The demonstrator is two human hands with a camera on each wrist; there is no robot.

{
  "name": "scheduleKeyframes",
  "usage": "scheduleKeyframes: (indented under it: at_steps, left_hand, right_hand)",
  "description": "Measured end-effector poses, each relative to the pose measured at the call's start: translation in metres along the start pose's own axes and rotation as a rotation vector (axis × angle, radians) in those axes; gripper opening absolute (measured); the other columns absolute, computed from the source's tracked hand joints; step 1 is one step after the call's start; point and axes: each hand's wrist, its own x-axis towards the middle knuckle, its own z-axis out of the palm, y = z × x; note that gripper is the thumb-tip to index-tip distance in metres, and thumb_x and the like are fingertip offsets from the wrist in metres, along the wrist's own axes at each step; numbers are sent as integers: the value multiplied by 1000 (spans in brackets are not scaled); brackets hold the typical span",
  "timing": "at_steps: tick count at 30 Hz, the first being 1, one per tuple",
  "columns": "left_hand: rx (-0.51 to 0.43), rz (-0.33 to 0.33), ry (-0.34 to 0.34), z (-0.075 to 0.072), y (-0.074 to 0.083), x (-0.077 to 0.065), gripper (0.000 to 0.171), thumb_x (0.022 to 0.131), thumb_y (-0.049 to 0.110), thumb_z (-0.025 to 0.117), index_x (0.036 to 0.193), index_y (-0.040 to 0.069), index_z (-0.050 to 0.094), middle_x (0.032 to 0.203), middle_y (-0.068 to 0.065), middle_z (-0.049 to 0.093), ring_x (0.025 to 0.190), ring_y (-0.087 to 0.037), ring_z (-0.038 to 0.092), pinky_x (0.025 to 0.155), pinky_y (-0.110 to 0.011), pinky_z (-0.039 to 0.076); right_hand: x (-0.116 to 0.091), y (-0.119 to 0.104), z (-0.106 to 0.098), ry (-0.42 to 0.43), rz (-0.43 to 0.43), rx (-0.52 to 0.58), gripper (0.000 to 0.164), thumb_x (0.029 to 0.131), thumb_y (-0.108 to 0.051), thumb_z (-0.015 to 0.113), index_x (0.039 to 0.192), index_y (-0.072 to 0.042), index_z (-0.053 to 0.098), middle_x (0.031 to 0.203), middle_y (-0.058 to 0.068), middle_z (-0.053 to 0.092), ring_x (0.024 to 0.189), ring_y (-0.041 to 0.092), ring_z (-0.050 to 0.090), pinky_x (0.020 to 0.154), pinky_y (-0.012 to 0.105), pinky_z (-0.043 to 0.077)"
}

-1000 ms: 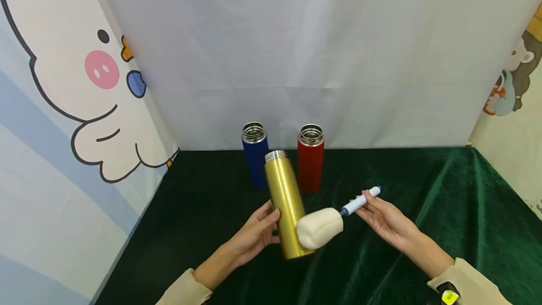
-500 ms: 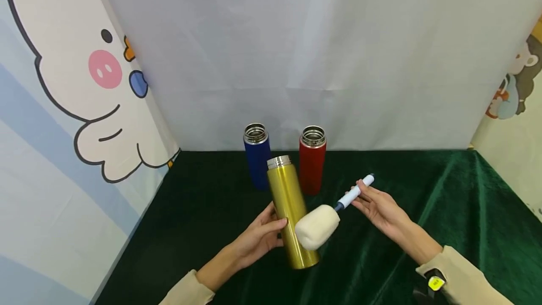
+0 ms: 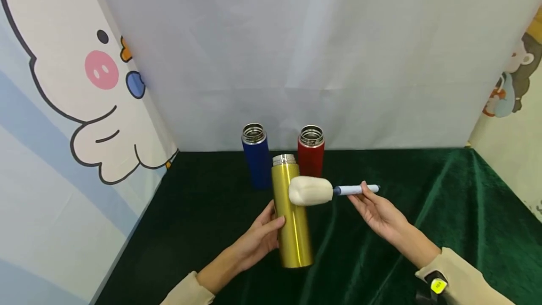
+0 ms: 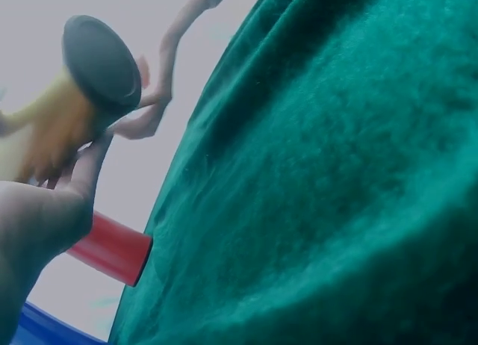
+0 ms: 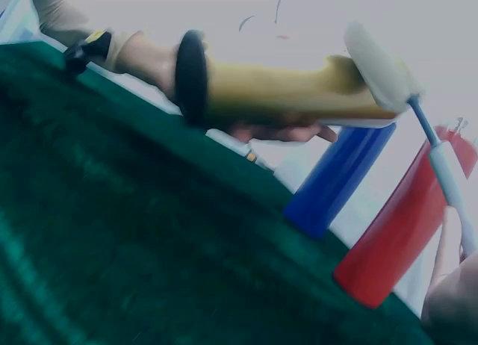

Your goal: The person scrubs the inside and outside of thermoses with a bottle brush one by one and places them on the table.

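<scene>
My left hand (image 3: 259, 233) grips a gold, lidless bottle (image 3: 293, 234) round its lower half and holds it up, tilted slightly. Its steel neck points to the back; its dark base (image 4: 101, 61) shows in the left wrist view. In my right hand (image 3: 383, 214) is a sponge bottle brush (image 3: 311, 190), pinched by its pale blue handle (image 3: 355, 190). The brush lies almost level, and its cream sponge head overlaps the gold bottle's upper side in the head view. From the right wrist, the brush head (image 5: 381, 67) appears by the bottle's neck end.
Behind the gold bottle stand an open blue bottle (image 3: 256, 164) and an open red bottle (image 3: 311, 152), both upright with steel rims. Dark green velvet cloth (image 3: 423, 229) covers the table. A pale curtain (image 3: 296, 51) hangs at the back, with cartoon-printed panels on both sides.
The brush has swung from a slant to nearly level, its sponge head rising along the gold bottle towards the neck. The gold bottle has turned a little more upright.
</scene>
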Motion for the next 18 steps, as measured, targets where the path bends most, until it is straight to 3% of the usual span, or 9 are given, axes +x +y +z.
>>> scheduleKeyframes:
  at_steps: [5,10,13,18]
  left_hand:
    - [-3,31,55,-4,4,0,55,111,30,40,159,18,16,131,4,59,119,-13,60,98,-39,50]
    - [-93,37,-4,-4,8,1,55,110,28,42,158,20,16,135,0,59,124,-16,60,103,-42,49]
    - [-135,27,-20,-3,7,3,61,110,27,44,160,25,9,139,-1,57,129,-19,59,109,-46,46]
    - [-127,35,4,0,1,8,63,110,27,43,160,29,5,137,3,54,127,-17,57,111,-46,44]
  right_hand:
    - [-5,7,-12,58,5,-179,15,108,-24,48,122,-19,45,115,0,63,104,9,69,99,21,54]
    - [-10,7,-19,93,-10,-332,10,107,-28,50,114,-21,54,112,-4,60,101,5,65,93,20,55]
    - [-13,4,-23,83,-12,-385,12,108,-29,48,111,-21,57,106,-5,62,98,5,63,91,19,56]
    - [-12,-3,-27,63,-26,-424,17,109,-27,46,106,-21,61,98,-6,64,94,5,64,87,19,57]
